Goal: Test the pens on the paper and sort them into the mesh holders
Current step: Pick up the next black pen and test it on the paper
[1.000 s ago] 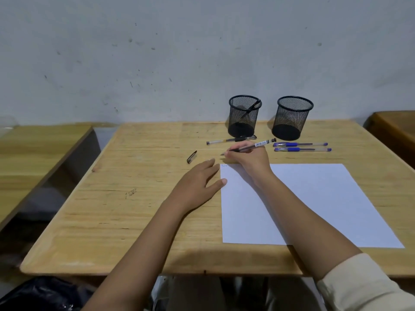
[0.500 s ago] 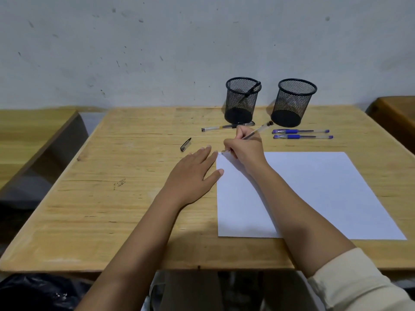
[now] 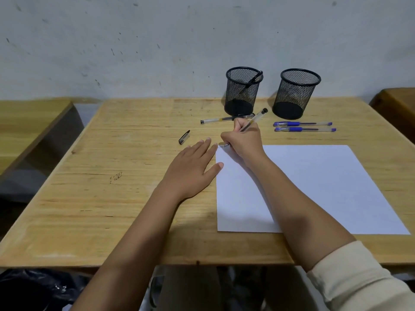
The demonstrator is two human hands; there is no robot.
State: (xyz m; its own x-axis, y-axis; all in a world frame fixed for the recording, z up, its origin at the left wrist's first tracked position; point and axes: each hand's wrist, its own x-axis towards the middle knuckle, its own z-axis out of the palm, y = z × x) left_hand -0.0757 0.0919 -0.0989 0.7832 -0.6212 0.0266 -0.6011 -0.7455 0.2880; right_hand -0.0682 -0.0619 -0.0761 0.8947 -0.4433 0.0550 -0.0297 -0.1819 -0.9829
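1. At the paper's (image 3: 314, 187) far-left corner, my right hand (image 3: 243, 142) clamps its fingers on the pen (image 3: 254, 119), which is steeper than a second ago; a faint scribble (image 3: 222, 146) shows.
2. Left hand (image 3: 190, 169) flat, fingers apart, thumb touching the paper's edge.
3. I judge testing underway.

right hand (image 3: 243, 142) grips pen (image 3: 253, 120) | tip on paper (image 3: 314, 187) | left hand (image 3: 190, 169) flat

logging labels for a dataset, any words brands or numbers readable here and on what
None readable.
Faint ink marks at the top left corner of the white paper sheet, by the clear black-ended pen: too small to read.
Dark marks on the light wooden table: blurred, not legible.
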